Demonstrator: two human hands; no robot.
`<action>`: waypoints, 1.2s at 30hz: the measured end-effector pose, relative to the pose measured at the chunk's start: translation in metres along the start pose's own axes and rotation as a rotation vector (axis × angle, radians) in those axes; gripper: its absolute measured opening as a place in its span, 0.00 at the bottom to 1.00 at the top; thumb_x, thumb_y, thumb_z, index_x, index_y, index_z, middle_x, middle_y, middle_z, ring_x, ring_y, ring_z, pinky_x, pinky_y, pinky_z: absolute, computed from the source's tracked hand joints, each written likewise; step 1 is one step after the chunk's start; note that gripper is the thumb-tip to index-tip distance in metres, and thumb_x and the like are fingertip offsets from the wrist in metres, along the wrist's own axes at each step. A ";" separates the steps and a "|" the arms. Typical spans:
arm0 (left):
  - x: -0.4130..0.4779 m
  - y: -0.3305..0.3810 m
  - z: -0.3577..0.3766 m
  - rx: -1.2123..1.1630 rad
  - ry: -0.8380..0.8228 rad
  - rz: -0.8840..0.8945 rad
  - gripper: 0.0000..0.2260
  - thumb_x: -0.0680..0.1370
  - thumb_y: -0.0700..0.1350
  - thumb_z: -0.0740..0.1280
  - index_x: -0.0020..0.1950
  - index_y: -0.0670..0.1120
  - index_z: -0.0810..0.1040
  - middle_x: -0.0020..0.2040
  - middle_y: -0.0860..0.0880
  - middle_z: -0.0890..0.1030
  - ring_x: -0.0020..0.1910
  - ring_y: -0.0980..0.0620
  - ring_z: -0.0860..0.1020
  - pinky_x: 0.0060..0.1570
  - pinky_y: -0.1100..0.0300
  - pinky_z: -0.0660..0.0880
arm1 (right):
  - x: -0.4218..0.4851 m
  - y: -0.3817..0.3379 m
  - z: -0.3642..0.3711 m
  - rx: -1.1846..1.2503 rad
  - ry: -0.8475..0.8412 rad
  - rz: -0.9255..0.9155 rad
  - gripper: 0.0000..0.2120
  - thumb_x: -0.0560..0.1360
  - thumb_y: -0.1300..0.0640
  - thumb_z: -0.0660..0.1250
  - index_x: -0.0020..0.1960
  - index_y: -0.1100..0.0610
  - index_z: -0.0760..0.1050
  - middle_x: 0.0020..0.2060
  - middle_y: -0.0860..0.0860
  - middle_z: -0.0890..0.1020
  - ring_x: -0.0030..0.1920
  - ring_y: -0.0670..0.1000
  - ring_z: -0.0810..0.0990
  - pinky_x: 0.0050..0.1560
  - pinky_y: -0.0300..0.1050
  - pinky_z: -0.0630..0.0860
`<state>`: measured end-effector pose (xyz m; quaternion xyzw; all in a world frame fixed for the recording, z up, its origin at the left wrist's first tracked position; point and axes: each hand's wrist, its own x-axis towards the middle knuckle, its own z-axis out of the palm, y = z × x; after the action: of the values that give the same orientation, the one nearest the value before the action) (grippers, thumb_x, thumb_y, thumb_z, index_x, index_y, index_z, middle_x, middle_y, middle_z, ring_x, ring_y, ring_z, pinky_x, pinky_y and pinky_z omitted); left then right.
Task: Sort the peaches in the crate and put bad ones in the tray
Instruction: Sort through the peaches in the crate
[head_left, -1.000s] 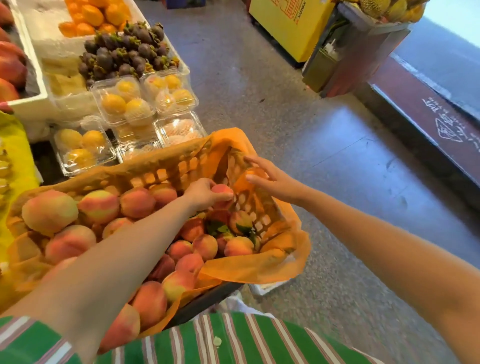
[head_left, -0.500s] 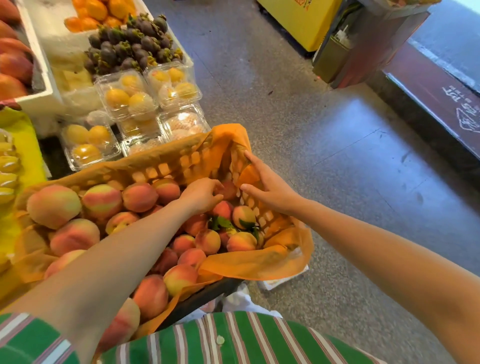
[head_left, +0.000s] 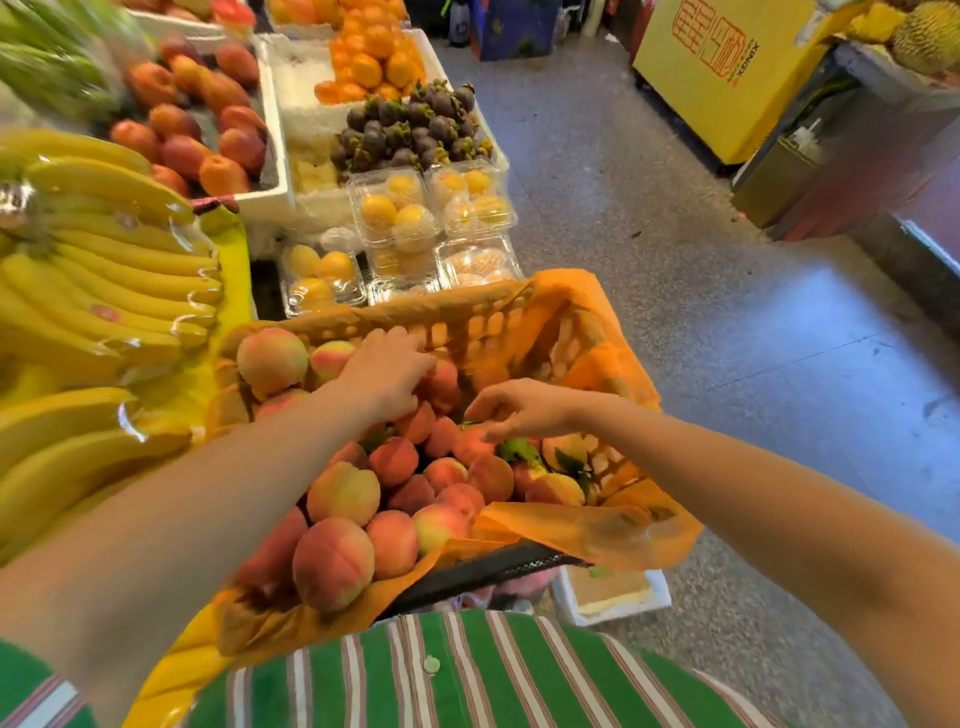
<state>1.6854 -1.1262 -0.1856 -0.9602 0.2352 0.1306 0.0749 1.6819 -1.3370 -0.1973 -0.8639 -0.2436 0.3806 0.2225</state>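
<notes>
Sorting looks far from done: your crate (head_left: 457, 317) is full of peaches (head_left: 343, 493), right grip (head_left: 519, 410) loose and empty, left grip (head_left: 384, 374) curled among them, hold unclear

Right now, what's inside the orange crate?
Inside the crate: piled peaches, a few green leaves and an orange liner. The left hand and right hand reach in over them. The crate's bottom and lower peaches are hidden under the pile and arms.
</notes>
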 end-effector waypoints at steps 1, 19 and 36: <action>-0.004 -0.003 0.003 0.019 0.016 -0.013 0.16 0.75 0.47 0.66 0.62 0.49 0.74 0.58 0.45 0.73 0.58 0.44 0.70 0.53 0.52 0.67 | 0.005 0.000 0.006 0.003 -0.024 0.022 0.20 0.77 0.52 0.67 0.68 0.54 0.71 0.65 0.51 0.75 0.63 0.49 0.74 0.60 0.40 0.71; -0.018 -0.045 0.020 -0.530 0.218 -0.036 0.29 0.72 0.54 0.72 0.70 0.48 0.69 0.62 0.46 0.75 0.60 0.47 0.73 0.54 0.57 0.69 | 0.090 -0.015 0.024 0.641 0.382 0.287 0.44 0.63 0.41 0.78 0.71 0.56 0.64 0.64 0.52 0.73 0.64 0.55 0.75 0.58 0.55 0.79; -0.014 -0.031 -0.005 -1.696 0.038 -0.220 0.17 0.76 0.48 0.70 0.63 0.53 0.73 0.60 0.45 0.77 0.59 0.46 0.77 0.59 0.48 0.75 | 0.015 0.005 -0.011 1.096 0.102 0.261 0.21 0.77 0.44 0.58 0.62 0.57 0.72 0.54 0.59 0.78 0.48 0.54 0.77 0.51 0.47 0.75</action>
<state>1.6885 -1.0941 -0.1743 -0.7109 -0.0356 0.2382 -0.6607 1.7009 -1.3347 -0.2016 -0.6623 0.1096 0.4337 0.6011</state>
